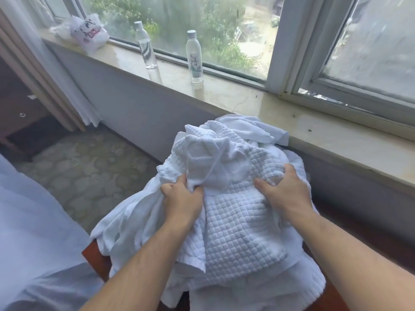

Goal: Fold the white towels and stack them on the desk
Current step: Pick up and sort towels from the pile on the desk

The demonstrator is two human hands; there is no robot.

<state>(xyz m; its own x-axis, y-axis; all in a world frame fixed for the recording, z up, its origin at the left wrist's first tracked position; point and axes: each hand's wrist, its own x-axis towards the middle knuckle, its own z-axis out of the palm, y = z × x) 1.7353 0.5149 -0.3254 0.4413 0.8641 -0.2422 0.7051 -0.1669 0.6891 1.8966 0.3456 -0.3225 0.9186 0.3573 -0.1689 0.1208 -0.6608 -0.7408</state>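
Towels (224, 221) lie in one unfolded heap; none is folded yet. Left hand (183, 198) grips a plain towel (202, 167) at 12 o'clock; right hand (285, 191) presses flat on the waffle towel (233, 232).

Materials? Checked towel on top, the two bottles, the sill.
Checked towel: likely cotton terry, raised waffle squares, matte.
Bottles: clear plastic, see-through, screw caps.
Sill: looks like polished stone, beige, glossy, faint crack lines.

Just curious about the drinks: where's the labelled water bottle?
The labelled bottle stands upright on the windowsill, upper middle, right of the clear bottle, beyond the towel pile.
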